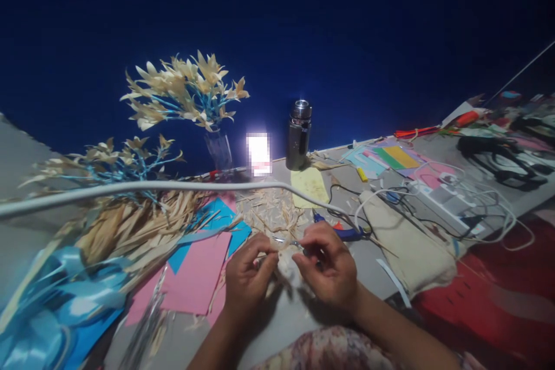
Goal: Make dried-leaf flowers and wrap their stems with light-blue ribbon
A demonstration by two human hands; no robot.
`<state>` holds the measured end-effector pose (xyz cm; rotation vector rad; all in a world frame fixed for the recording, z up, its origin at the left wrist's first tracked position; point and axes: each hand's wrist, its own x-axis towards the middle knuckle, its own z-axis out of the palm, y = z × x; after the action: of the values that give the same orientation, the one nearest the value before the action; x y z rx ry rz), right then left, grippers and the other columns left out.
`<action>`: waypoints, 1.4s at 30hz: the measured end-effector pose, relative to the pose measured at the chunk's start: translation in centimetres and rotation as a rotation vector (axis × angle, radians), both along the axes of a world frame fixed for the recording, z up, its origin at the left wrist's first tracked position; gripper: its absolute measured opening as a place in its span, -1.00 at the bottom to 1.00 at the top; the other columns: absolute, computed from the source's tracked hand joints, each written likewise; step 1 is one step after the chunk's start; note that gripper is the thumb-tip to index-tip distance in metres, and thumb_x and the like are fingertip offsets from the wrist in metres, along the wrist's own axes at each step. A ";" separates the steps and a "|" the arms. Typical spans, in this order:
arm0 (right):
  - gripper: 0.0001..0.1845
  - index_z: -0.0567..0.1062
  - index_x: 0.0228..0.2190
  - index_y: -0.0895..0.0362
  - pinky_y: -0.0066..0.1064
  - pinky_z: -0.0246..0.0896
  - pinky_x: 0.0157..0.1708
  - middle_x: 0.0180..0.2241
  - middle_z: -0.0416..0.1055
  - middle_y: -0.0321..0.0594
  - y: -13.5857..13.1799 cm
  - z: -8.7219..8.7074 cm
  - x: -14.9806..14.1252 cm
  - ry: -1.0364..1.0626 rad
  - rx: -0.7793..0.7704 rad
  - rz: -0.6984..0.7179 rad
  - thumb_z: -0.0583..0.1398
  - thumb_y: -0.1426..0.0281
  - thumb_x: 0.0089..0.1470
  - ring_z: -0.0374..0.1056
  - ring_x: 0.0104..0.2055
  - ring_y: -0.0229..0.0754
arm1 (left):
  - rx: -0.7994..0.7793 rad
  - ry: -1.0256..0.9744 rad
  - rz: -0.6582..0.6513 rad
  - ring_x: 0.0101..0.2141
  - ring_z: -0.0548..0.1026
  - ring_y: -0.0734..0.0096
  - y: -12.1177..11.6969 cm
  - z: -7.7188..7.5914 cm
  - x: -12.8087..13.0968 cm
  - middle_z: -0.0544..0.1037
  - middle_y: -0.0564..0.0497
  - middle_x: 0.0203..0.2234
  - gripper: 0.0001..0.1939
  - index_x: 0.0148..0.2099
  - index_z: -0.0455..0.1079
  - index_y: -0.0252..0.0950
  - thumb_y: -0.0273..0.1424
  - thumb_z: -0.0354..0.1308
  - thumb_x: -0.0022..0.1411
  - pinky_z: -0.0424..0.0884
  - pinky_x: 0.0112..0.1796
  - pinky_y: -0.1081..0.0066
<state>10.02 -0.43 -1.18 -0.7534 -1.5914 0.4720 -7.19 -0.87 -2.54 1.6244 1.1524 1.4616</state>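
Note:
In the middle of the head view, my left hand (251, 269) is closed in a pinch on a pale strip of dry husk (284, 251). My right hand (327, 260) is closed around a small metal tool (284, 239), its thin shiny end pointing left toward the husk; most of it hides in my fingers, so its exact kind is unclear. Both hands hover close together over the grey table (299, 306). Just behind my right hand lie blue-handled pliers (347, 233). Cut husk scraps (273, 208) litter the tabletop beyond my fingers.
Left are pink paper (195, 272), dry husks (143, 219), blue ribbon (78, 283) and husk flowers in a glass vase (219, 150). A bright lamp (259, 153) and dark flask (299, 136) stand behind. A white cable (182, 186) crosses the view. A power strip (448, 205) lies right.

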 end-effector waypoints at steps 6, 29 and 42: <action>-0.84 0.62 -0.23 0.06 -0.35 0.32 -0.35 -0.37 0.45 -0.19 0.3 0.1 0.2 -0.060 -0.006 0.087 0.21 0.46 0.26 0.37 -0.33 -0.15 | -0.115 -0.064 -0.075 -0.42 0.44 0.35 -0.1 0.2 -0.1 0.49 0.05 -0.51 -0.82 -0.42 0.47 -0.23 -0.40 0.25 0.26 0.33 -0.34 0.38; -0.81 0.57 -0.29 0.07 -0.34 0.33 -0.26 -0.36 0.48 -0.19 0.5 -0.1 0.0 -0.047 -0.031 0.138 0.17 0.53 0.24 0.41 -0.28 -0.14 | -0.465 -0.386 -0.219 -0.57 0.35 0.42 -0.1 0.1 0.5 0.42 0.04 -0.62 -0.72 -0.44 0.54 -0.29 -0.19 0.39 0.13 0.26 -0.57 0.46; -0.88 0.54 -0.39 0.10 -0.40 0.32 -0.33 -0.41 0.48 -0.23 0.8 -0.4 -0.1 -0.005 -0.138 0.209 0.26 0.51 0.18 0.41 -0.34 -0.18 | -0.195 -0.156 -0.258 -0.45 0.45 0.38 0.4 0.8 -0.6 0.52 0.04 -0.52 -0.83 -0.44 0.54 -0.25 -0.43 0.29 0.23 0.34 -0.37 0.40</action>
<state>9.95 0.36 -1.59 -0.6951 -1.6631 0.7383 -7.74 -0.49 -1.69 1.4381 0.9288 1.2463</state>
